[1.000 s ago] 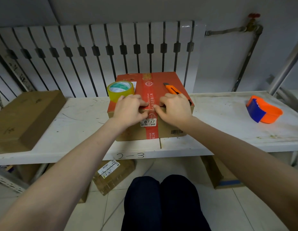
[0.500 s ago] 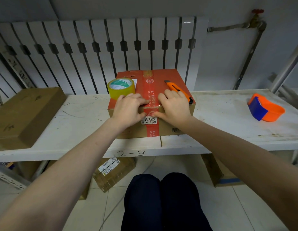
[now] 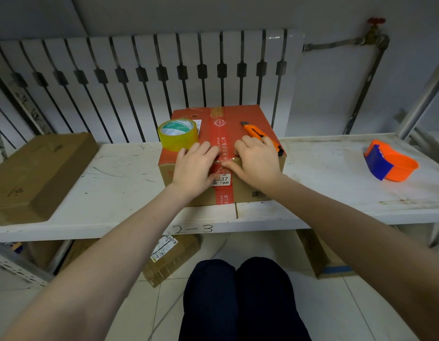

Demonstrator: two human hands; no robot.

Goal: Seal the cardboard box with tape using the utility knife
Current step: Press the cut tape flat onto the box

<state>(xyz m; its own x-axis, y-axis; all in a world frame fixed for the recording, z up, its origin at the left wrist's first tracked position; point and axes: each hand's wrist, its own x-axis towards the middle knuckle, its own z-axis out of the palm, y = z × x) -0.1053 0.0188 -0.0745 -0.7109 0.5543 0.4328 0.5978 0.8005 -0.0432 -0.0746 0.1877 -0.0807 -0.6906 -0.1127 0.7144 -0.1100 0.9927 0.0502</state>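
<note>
white scratched shelf [image 3: 324, 173] before a radiator [image 3: 144, 77]; left hand [image 3: 195, 166] and right hand [image 3: 256, 161], grips flat, press the cardboard box [image 3: 248, 119].

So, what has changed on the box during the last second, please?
Very little. Both hands shifted only slightly: the left hand and the right hand keep pressing the tape down at the front top edge of the cardboard box. Nothing was taken or released. The tape roll and the utility knife stayed in place on the box.
</note>
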